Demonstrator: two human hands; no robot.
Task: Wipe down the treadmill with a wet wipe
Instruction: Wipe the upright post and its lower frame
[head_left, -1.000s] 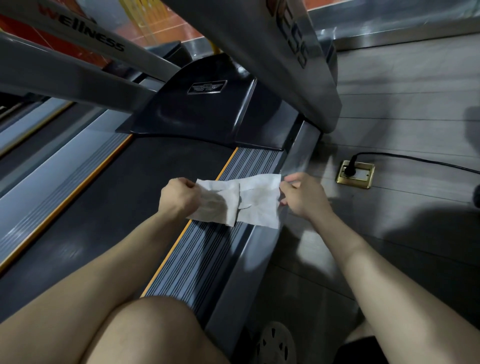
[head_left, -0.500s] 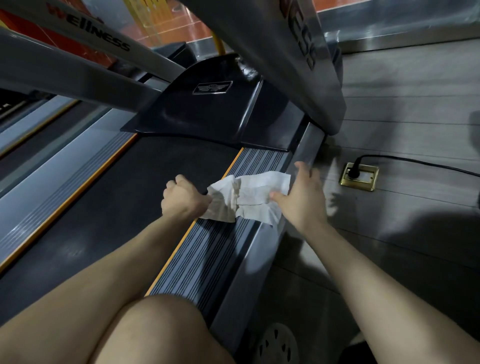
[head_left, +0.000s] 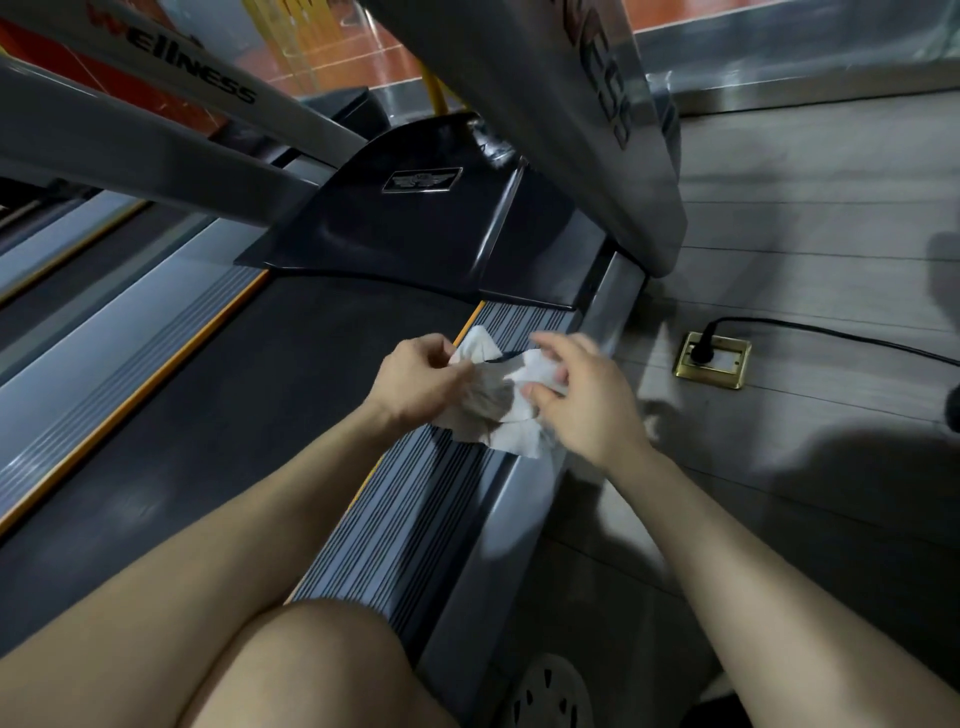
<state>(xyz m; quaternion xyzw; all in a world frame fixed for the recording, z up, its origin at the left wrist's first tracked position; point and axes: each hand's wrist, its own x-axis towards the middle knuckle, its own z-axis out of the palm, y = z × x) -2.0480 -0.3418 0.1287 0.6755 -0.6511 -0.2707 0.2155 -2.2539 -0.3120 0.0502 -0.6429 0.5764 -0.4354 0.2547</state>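
**Step in hand: refolding the wipe (judged from the grip).**

The wet wipe (head_left: 501, 410) hangs bunched just above the forward end of the ribbed side rail (head_left: 415, 525). Your left hand (head_left: 415, 382) pinches the wipe's left edge between thumb and fingers. Your right hand (head_left: 584, 405) grips the right portion with the thumb pressed into the folds. Its upper fingers are blurred.

1. Fold the sheet into a flat pad. Turn the greyish patch near your left hand inward.
2. Lay the pad flat on the rail and stroke along the grooves, not across them, so the fabric reaches into each channel.
3. Keep the damp sheet away from the brass floor socket (head_left: 712, 359), which lies outboard of the rail with a plug seated in it.

**Materials.** The wipe is thin, limp, white and easily creased. The rail carries fine lengthwise ribs, with an orange strip on its inboard edge. Inboard of that strip lies the matte black belt (head_left: 249, 405). Ahead of the rail sits a glossy, moulded black motor cover (head_left: 415, 234). The rail's outboard edge is smooth grey trim.
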